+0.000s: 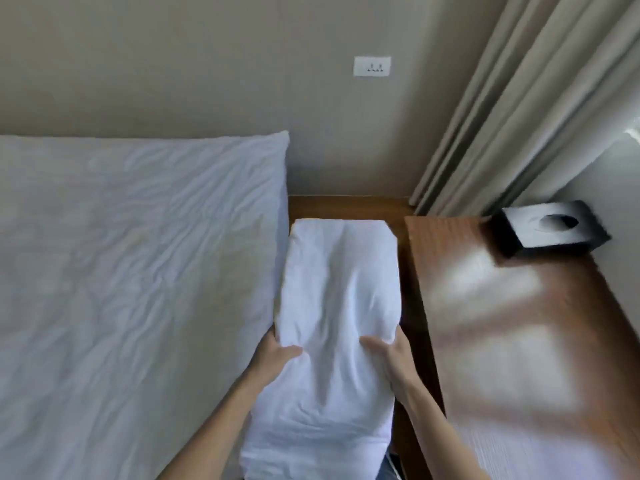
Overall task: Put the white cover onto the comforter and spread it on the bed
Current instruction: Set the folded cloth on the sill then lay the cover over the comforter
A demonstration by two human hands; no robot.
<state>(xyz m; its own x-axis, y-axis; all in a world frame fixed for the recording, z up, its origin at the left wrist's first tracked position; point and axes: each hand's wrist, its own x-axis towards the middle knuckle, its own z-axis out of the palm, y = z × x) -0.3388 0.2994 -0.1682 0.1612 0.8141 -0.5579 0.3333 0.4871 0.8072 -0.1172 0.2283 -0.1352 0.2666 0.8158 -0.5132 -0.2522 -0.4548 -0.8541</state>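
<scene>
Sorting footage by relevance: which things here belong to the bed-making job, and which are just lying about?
Job: folded white bedding, held by left hand and right hand; bed.
Lying about: black tissue box, wooden side table, curtain, wall socket.

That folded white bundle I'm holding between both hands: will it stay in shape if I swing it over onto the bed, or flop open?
Likely floppy: the folded white bundle already dents and creases where the left hand and right hand grip it. The far end has no support, so it may sag. It looks puffy, probably light for its bulk.
</scene>
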